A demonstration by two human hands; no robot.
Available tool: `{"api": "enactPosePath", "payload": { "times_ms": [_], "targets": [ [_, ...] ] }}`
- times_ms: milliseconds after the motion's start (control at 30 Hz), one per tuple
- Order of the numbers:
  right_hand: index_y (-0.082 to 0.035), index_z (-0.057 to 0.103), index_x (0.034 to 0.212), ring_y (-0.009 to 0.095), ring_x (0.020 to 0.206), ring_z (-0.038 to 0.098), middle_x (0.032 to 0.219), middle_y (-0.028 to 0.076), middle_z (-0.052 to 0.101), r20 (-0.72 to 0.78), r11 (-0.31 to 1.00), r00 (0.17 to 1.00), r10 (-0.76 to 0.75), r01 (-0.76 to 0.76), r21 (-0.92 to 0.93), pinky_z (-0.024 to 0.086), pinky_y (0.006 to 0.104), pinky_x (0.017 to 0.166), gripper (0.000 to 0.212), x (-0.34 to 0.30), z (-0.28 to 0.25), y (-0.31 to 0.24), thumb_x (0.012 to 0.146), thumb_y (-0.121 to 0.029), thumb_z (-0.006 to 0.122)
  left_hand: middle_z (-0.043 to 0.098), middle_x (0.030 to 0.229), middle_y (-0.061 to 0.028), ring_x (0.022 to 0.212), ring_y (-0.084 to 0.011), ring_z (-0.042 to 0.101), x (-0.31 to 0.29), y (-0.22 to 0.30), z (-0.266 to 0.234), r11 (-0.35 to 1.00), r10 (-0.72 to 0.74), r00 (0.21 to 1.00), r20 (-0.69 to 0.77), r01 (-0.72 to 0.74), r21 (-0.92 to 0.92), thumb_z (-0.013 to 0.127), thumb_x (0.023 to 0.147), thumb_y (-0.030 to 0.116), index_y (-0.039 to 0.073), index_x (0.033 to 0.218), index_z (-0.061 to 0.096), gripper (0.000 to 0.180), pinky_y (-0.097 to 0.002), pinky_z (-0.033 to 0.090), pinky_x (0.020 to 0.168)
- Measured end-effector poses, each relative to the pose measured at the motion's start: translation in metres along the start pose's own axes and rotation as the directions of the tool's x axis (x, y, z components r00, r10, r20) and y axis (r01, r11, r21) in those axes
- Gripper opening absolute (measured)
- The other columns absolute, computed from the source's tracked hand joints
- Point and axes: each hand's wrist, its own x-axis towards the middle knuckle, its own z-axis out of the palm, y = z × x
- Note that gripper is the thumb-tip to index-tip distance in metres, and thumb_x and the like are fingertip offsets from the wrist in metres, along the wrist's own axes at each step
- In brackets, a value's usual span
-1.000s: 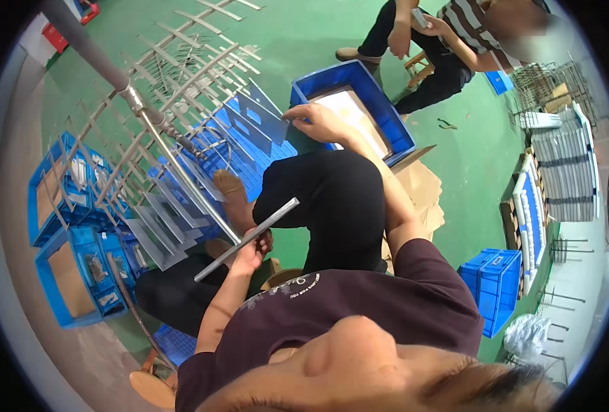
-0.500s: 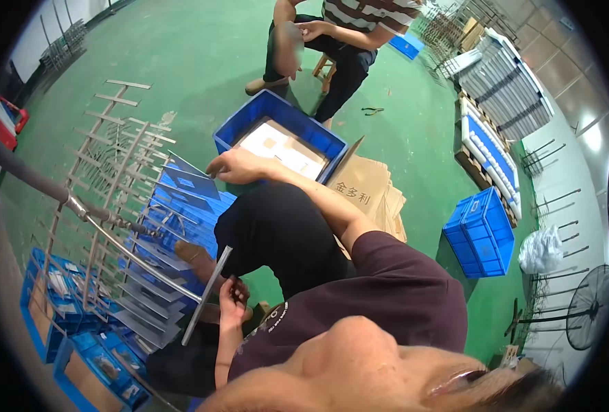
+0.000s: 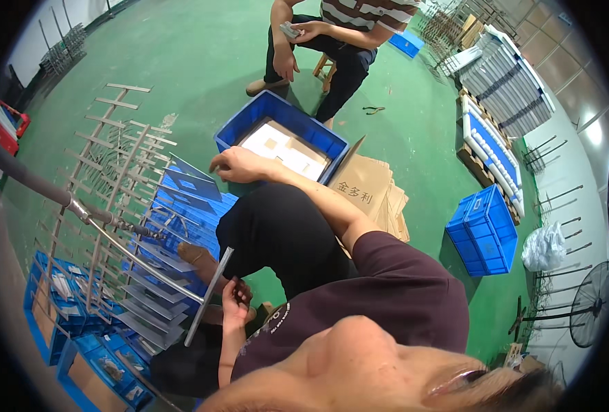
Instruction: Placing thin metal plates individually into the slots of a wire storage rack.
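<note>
My right hand (image 3: 239, 165) lies over my raised knee, its fingers loosely bent and apart, with nothing visible in them. Just left of it stand several thin blue-grey flat panels (image 3: 191, 182) on a rack. My left hand (image 3: 237, 299) is low, its fingers loosely curled, apart and partly in shadow; I make out nothing held. Close beside it, a flat metal bar (image 3: 209, 295) crosses the end of a thin metal tube (image 3: 153, 266), which joins a thick grey hose (image 3: 33, 175). Beyond my right hand sits a blue crate (image 3: 249, 117) with white and brown flat pieces inside.
Metal racks (image 3: 108, 144) and blue bins (image 3: 105, 364) stand at left. Flat cardboard (image 3: 366, 192) lies right of the crate. A co-worker (image 3: 345, 41) sits opposite, holding a small pale object (image 3: 290, 29). Pliers (image 3: 373, 110), another blue crate (image 3: 483, 230) and a fan (image 3: 593, 303) are farther right.
My hands have barely moved; the view has shifted slightly. The co-worker's hands, one smeared by motion before, now show clearly, one hanging down and one holding a small pale object.
</note>
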Motion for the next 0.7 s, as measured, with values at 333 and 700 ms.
{"api": "enactPosePath", "payload": {
  "times_ms": [333,700],
  "targets": [
    [-0.011,0.058,0.115,0.029,0.078,0.06,0.098,0.012,0.058,-0.044,0.972,0.994,-0.103,0.091,-0.216,0.048,0.0374,0.072,0.035,0.003,0.012,0.018,0.082,-0.023,0.058,0.037,0.052,0.0021,0.046,-0.0084,0.034,0.004,0.0,-0.002,0.999,-0.007,0.999,0.052,0.01,-0.043,0.057,0.085,0.026,0.01,0.067,0.052,0.024,-0.0205,0.026,0.044],
    [-0.01,0.058,0.113,0.031,0.085,0.056,0.105,0.014,0.053,-0.239,0.94,0.963,-0.128,0.041,-0.339,0.048,0.0386,0.076,0.037,0.001,0.012,0.03,0.077,-0.02,0.062,0.036,0.053,0.0025,0.047,-0.0082,0.032,0.006,-0.002,-0.001,0.999,0.0,1.0,0.017,0.001,-0.051,0.055,0.086,0.022,0.014,0.064,0.046,0.026,-0.0198,0.025,0.045]
  ]
}}
